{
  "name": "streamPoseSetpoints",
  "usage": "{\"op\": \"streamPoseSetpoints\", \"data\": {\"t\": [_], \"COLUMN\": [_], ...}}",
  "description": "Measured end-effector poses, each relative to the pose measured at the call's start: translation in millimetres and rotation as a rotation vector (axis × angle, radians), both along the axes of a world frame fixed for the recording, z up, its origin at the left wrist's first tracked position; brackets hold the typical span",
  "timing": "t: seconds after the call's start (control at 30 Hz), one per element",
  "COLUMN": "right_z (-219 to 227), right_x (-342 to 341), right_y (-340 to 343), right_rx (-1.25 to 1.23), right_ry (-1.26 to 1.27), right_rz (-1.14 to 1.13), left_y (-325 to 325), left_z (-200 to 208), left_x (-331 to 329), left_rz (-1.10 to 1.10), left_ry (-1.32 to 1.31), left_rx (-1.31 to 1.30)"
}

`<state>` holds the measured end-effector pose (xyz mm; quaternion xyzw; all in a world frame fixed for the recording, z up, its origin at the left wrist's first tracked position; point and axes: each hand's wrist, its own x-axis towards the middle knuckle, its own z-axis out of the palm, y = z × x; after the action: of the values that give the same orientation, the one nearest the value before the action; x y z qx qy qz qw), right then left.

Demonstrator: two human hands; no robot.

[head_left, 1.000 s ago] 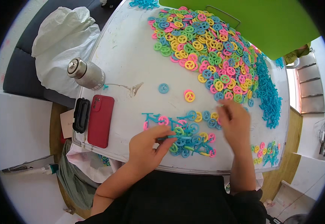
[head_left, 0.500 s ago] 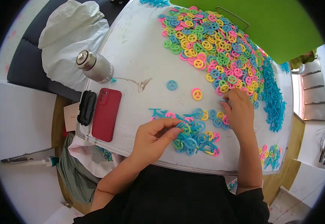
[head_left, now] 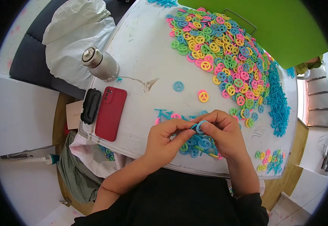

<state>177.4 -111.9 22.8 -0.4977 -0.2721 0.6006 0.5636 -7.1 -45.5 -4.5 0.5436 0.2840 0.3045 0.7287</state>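
Observation:
In front of me the two hands meet over the table. My right hand (head_left: pixel 224 136) pinches a blue toy wheel (head_left: pixel 200 127) between thumb and fingers. Against it, my left hand (head_left: pixel 164 140) grips a small blue plastic part (head_left: pixel 193 126), mostly covered by the fingertips. Just below and behind the hands lies a heap of blue frames with coloured wheels (head_left: pixel 201 145), partly hidden by them; some look like little toy bicycles. A lone blue wheel (head_left: pixel 178 86) and a yellow wheel (head_left: pixel 203 96) over a pink one lie farther off.
A big pile of coloured wheels (head_left: pixel 228 49) spreads before a green panel (head_left: pixel 277 26), with blue plastic pieces (head_left: pixel 278 105) along its right. A small group of parts (head_left: pixel 271 162) sits at the near right. At left are a metal bottle (head_left: pixel 102 66), a red phone (head_left: pixel 111 113) and a black case (head_left: pixel 90 106).
My right hand has come left from the edge of the wheel pile, bringing a blue wheel to the part in my left hand. The left hand has shifted slightly right.

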Motion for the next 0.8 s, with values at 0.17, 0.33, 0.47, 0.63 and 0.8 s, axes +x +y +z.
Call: {"op": "streamPoseSetpoints", "data": {"t": [0.17, 0.33, 0.47, 0.63, 0.8], "right_z": [2, -2, 1, 3, -3], "right_x": [-5, -3, -5, -2, -12], "right_y": [-1, -3, -6, -7, -10], "right_rx": [-0.025, 0.031, 0.046, 0.091, 0.069], "right_ry": [-0.053, -0.029, -0.113, -0.613, -0.345], "right_rz": [-0.051, 0.008, -0.022, 0.093, -0.1], "left_y": [0, 0, -5, 5, 0], "left_z": [1, 2, 2, -1, 3], "left_x": [6, 5, 4, 0, -2], "left_rz": [0.204, 0.199, 0.127, 0.095, 0.079], "left_ry": [0.154, 0.165, 0.092, 0.121, 0.237], "left_rx": [0.713, 0.708, 0.23, 0.608, 0.63]}}
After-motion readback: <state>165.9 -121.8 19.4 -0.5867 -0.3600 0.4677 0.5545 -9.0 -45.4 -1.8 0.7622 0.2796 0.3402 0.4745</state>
